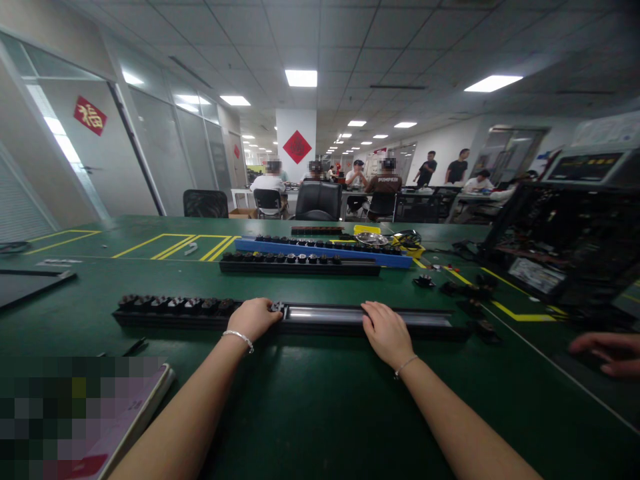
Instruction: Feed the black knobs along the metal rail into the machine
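Note:
A long black track [330, 327] lies crosswise in front of me on the green table. Black socket-like modules [175, 305] fill its left part in a row, and the right part shows a bare, shiny channel [325, 316]. My left hand [253, 319] is closed over the last module [277, 307] in the row, its fingertips partly hidden. Over the right half of the track, my right hand [387, 331] is curled with its fingers across the far edge, gripping the track.
Behind lie another filled black track [300, 268] and a blue track [405, 259]. Loose black modules [425, 281] are scattered at the right, near a rack of equipment [540, 227]. Another person's hand [610, 353] reaches in at right. A pinkish booklet [135, 413] lies front left.

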A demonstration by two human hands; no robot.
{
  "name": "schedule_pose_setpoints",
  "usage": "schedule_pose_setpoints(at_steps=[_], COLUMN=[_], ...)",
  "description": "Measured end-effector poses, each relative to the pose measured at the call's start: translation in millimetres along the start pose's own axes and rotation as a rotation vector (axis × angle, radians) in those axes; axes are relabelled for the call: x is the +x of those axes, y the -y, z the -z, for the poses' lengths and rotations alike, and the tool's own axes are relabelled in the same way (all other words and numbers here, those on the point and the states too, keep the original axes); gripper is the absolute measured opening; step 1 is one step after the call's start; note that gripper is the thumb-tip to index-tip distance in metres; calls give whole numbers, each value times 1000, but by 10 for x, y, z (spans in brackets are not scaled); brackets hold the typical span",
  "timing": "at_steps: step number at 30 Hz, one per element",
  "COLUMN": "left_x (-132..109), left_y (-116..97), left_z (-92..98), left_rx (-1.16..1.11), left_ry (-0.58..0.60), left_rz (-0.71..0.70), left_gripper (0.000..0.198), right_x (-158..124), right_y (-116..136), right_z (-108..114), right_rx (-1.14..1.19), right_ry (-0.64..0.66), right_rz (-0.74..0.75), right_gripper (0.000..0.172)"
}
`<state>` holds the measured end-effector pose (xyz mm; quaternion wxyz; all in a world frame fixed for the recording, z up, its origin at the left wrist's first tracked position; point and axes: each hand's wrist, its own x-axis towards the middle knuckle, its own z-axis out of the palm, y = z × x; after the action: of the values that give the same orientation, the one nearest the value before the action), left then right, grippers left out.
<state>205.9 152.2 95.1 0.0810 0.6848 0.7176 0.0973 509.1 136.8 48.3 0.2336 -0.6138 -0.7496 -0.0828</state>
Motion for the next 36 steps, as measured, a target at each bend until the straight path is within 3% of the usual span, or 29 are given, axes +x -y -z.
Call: schedule_pose_setpoints(at_steps=[12, 36], left_x=[-51, -63], left_y=[-140, -190], left_z=[-78, -197], left_rx=[-9, -54], left_ry=[-31, -72], left_rz=[7, -21], left_gripper=[38, 42], right_x=[-1, -2], right_y=[8, -10], right_z=[3, -25], right_rx=[6, -1], right_ry=[9, 0], right_rz=[-11, 2], right_gripper=[41, 41])
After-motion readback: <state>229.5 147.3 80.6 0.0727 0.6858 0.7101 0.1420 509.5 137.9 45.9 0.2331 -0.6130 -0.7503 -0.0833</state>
